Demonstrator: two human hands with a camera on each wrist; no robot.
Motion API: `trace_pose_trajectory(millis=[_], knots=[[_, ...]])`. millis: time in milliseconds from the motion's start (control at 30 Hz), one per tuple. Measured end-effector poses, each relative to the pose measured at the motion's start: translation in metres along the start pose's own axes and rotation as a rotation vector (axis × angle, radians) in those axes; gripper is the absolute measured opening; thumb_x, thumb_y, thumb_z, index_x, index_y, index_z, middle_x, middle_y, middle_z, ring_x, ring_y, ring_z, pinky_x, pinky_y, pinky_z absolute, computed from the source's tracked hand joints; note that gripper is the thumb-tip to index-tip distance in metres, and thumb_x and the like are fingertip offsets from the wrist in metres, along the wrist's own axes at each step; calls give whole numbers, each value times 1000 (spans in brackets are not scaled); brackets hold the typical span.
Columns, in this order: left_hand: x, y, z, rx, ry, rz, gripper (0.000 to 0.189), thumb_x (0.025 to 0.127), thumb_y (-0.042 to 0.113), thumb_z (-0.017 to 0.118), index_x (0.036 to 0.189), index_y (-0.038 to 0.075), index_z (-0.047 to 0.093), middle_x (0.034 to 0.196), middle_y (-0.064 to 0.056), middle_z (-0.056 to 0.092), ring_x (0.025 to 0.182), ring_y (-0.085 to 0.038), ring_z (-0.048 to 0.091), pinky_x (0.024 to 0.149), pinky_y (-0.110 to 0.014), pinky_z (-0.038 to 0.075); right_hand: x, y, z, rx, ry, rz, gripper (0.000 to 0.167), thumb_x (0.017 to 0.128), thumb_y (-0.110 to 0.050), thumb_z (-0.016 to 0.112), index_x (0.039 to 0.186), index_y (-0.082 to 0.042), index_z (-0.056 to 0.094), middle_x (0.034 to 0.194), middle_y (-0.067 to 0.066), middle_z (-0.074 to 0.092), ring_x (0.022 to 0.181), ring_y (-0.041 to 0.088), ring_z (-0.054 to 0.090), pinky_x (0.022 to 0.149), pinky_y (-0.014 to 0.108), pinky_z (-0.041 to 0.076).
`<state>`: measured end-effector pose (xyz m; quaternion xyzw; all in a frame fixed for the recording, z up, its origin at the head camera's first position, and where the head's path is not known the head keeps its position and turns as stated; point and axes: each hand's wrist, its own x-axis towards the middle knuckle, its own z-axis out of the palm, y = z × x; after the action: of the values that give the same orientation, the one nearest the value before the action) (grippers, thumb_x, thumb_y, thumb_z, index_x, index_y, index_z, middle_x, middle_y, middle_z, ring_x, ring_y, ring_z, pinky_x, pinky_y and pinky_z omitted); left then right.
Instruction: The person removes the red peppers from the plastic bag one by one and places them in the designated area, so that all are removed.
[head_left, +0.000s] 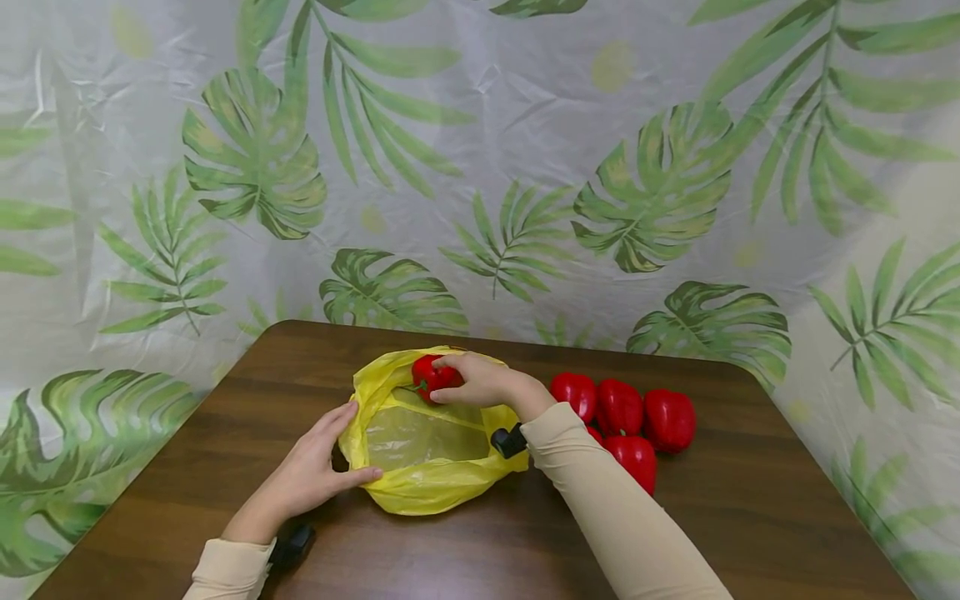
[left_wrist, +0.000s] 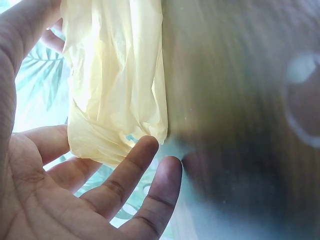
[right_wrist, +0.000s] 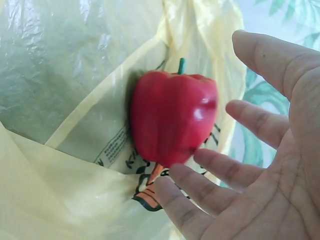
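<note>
A yellow plastic bag (head_left: pixel 420 492) stands on the table with its mouth spread wide. My left hand (head_left: pixel 311 467) holds the bag's left rim, thumb at the near side and fingers along the far side; in the left wrist view two of its fingers (left_wrist: pixel 122 182) reach past the bag's lower edge. A red bell pepper (right_wrist: pixel 172 117) with a short green stem is inside the bag's mouth, against the far wall. My right hand (head_left: pixel 480 379) is over the bag beside this pepper. The right wrist view shows its fingers spread, fingertips right at the pepper's lower side.
Several more red bell peppers (head_left: pixel 619 407) are grouped on the brown wooden table (head_left: pixel 750 500), right of the bag and partly behind my right forearm. A leaf-patterned curtain (head_left: pixel 525 167) hangs behind the table's far edge.
</note>
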<state>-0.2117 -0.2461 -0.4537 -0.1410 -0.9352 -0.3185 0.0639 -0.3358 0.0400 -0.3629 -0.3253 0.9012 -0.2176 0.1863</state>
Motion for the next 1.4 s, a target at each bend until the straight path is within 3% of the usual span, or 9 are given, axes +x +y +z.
trace_pose_trajectory(millis=[200, 467, 700, 933, 1133, 1400], knots=[[0, 0, 1, 0, 0, 1, 112, 85, 54, 89, 164, -5, 36, 169, -27, 38, 154, -51, 40, 120, -70, 40, 4, 1, 2, 6, 8, 16, 72, 109, -38, 63, 168, -9, 35, 171, 16, 40, 158, 35, 38, 126, 50, 41], [1, 0, 1, 0, 1, 7, 110, 86, 54, 88, 164, -5, 37, 170, -27, 38, 154, -51, 40, 120, -70, 40, 8, -2, 6, 3, 33, 20, 65, 109, -38, 64, 163, -8, 43, 163, 15, 50, 151, 33, 44, 121, 48, 47], [1, 0, 1, 3, -4, 9, 110, 87, 55, 87, 164, -6, 36, 170, -27, 37, 154, -52, 40, 120, -70, 40, 11, -7, 7, -1, 34, -27, 59, 108, -34, 66, 157, -4, 51, 153, 16, 61, 138, 32, 60, 116, 45, 51], [0, 0, 0, 2, -5, 5, 110, 87, 55, 87, 164, -5, 36, 169, -27, 38, 153, -52, 41, 119, -70, 40, 12, -10, 10, -61, 34, -11, 59, 109, -34, 64, 159, -6, 50, 159, 16, 57, 147, 34, 52, 121, 48, 47], [0, 1, 0, -2, -10, 2, 111, 87, 56, 87, 164, -5, 36, 170, -27, 38, 154, -51, 41, 120, -70, 40, 14, -12, 13, -42, 28, -35, 64, 109, -31, 65, 163, -5, 44, 160, 16, 55, 141, 31, 60, 116, 45, 53], [0, 1, 0, 4, -6, 2, 111, 86, 55, 87, 164, -5, 37, 169, -27, 38, 153, -51, 41, 120, -70, 40, 13, -17, 15, -77, 29, -15, 55, 108, -35, 66, 156, -11, 55, 153, 14, 58, 143, 31, 49, 119, 46, 49]])
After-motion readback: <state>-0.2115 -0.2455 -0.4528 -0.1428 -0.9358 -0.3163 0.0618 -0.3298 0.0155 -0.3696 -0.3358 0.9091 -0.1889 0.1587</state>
